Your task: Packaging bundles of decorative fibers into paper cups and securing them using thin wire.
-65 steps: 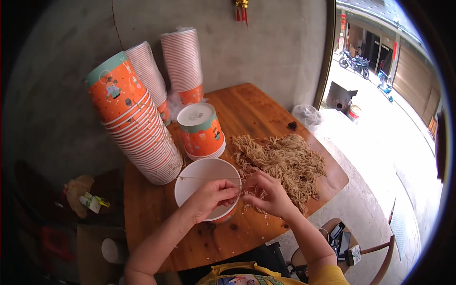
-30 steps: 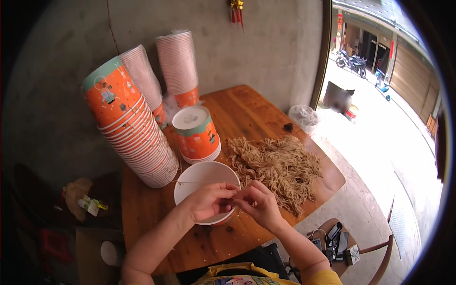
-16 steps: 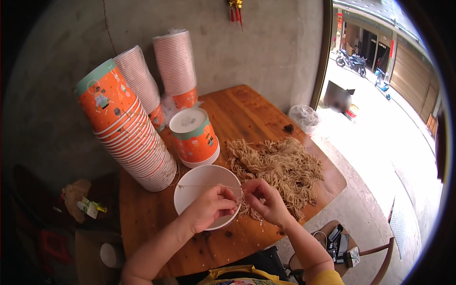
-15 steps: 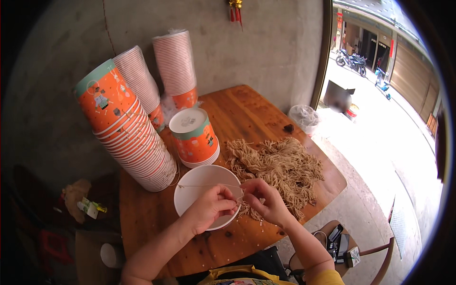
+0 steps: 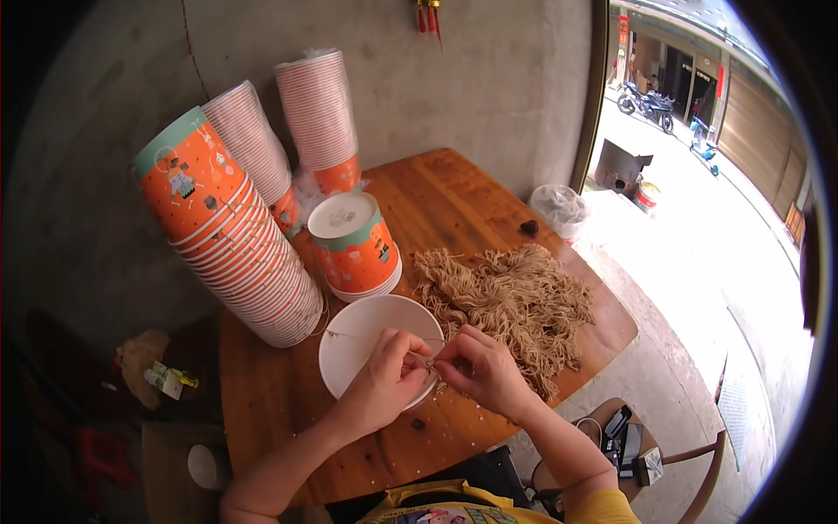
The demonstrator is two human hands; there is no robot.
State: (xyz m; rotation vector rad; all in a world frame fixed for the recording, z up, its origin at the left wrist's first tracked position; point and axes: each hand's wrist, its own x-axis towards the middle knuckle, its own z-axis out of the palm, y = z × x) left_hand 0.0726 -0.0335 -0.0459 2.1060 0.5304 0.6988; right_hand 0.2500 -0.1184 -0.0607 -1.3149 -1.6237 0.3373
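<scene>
My left hand (image 5: 382, 381) and my right hand (image 5: 486, 370) meet over the front of an open white paper tub (image 5: 347, 345). Fingertips of both hands pinch a thin beige string (image 5: 356, 336) between them. That string stretches left across the tub toward a tall leaning stack of orange and green paper tubs (image 5: 249, 275), which has strings along its side. Fingers partly hide the strand's end. A tangled pile of beige strings (image 5: 515, 306) lies just beyond my right hand. Behind the white tub, a short upside-down stack of orange tubs (image 5: 360, 262) stands on the table.
Plastic-wrapped tub stacks (image 5: 319, 113) stand at the back by the wall. The wooden table (image 5: 419, 188) has a dark lump (image 5: 529, 228) near its right edge. A bagged white bin (image 5: 559, 214) stands beyond it. A chair (image 5: 646, 437) holding small items is at the right.
My right hand has moved in left and slightly down, so both hands' fingertips now come together on the string. The view has shifted slightly.
</scene>
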